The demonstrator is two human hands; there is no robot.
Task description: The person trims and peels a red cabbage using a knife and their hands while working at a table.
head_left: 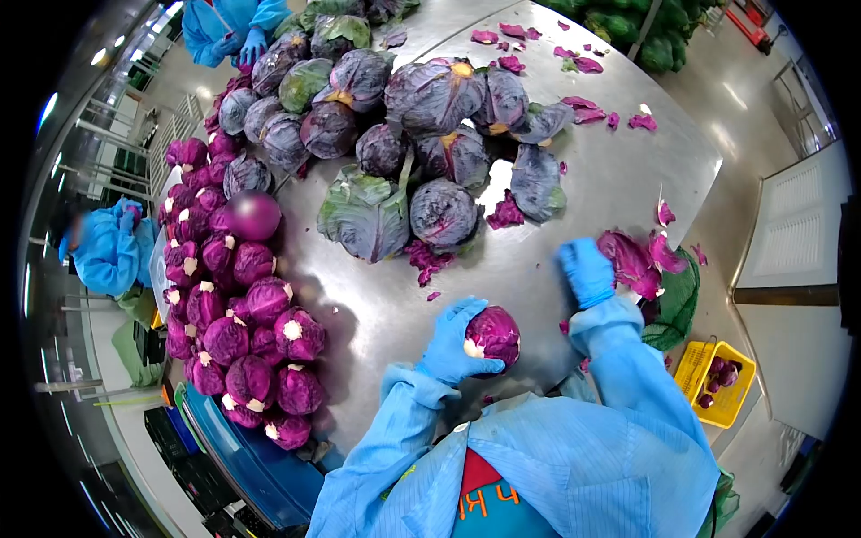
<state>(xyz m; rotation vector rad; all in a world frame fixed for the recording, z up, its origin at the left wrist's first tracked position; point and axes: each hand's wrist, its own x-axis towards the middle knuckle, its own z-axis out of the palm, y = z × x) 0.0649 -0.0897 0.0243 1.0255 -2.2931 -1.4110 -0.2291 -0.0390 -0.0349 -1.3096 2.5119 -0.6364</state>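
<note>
My left hand point(456, 345), in a blue glove, is wrapped round a peeled purple cabbage point(495, 339) near the front edge of the metal table point(377, 305). To the right, my right hand point(587, 273), also gloved, has its fingers curled just above the tabletop; whatever it may hold is hidden. Loose purple leaves point(630, 262) lie right beside it. Untrimmed cabbages point(444, 213) with dark outer leaves are heaped beyond my hands. Peeled cabbages with pale cut stems point(251, 381) form a pile on the left.
A co-worker in blue point(112, 247) is at the left, another point(235, 31) at the far end. A yellow basket point(717, 381) and green netting point(677, 305) are at the right. Blue bins point(247, 466) stand at lower left. Leaf scraps point(587, 109) lie at the back right.
</note>
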